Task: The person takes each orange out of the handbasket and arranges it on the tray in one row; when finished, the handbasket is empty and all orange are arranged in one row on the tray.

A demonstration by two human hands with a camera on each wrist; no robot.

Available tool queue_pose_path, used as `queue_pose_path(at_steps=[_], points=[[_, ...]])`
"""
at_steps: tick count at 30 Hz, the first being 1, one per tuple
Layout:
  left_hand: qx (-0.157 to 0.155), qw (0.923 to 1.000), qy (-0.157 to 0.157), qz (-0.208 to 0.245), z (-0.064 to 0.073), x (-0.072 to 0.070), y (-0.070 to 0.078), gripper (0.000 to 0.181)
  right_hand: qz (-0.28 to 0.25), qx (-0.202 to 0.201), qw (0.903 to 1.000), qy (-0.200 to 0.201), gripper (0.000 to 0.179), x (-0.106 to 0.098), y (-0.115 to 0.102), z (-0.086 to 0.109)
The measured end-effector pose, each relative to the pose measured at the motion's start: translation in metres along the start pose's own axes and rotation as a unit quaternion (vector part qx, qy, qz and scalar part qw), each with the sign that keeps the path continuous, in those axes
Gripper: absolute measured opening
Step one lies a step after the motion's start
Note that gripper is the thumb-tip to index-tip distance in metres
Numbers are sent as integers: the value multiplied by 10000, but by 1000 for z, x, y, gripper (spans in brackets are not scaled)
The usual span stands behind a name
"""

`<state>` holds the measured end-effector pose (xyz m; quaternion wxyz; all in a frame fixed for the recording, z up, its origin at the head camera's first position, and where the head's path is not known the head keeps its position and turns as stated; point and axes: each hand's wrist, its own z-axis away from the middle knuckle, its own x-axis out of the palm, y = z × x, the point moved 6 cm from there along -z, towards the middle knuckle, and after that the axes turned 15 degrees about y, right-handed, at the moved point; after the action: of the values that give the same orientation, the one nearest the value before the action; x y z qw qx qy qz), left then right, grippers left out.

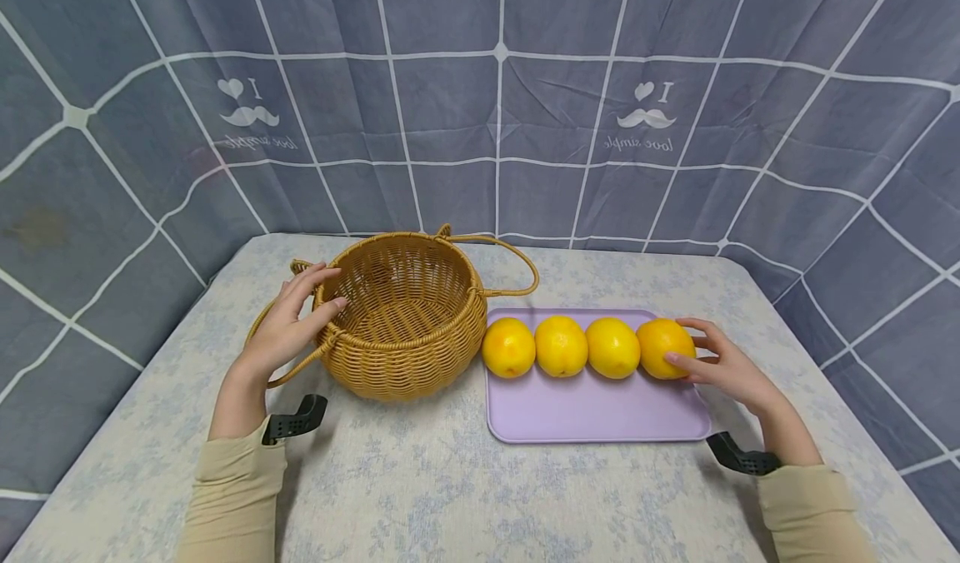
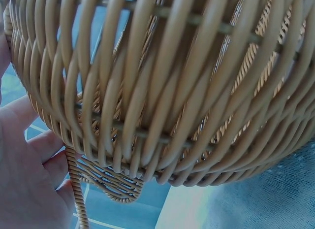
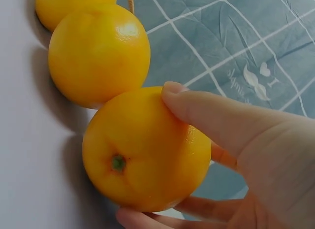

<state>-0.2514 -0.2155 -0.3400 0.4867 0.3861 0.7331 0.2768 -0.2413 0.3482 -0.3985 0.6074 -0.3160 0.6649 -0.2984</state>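
Observation:
My left hand rests on the left rim of a round, golden-brown wicker basket, its fingers and thumb reaching over the edge. Through the left wrist view, the woven wall fills most of the frame, and relaxed fingers lie beside it and a handle. Nothing is visible inside the basket. Several oranges stand in a row on a lilac tray. At the right end of that row, my right hand grips the last orange, thumb on one side and fingers round the other, as the right wrist view confirms.
Beside the held orange sits another orange, with more to its left. The basket's right handle sticks out behind the tray's left end. A floral cloth covers the table, and a grey-blue checked curtain hangs around it.

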Motion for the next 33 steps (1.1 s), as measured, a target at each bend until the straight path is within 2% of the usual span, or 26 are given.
queue_pose_path(at_steps=[17, 27, 33], points=[[-27, 10000, 11, -44, 1, -1, 2, 56, 687, -160, 9974, 170, 73, 0, -12, 2], [-17, 10000, -6, -65, 1, -1, 2, 55, 601, -207, 9980, 39, 72, -1, -11, 1], [-15, 10000, -8, -71, 1, -1, 3, 55, 747, -249, 9969, 11, 71, -3, -13, 2]])
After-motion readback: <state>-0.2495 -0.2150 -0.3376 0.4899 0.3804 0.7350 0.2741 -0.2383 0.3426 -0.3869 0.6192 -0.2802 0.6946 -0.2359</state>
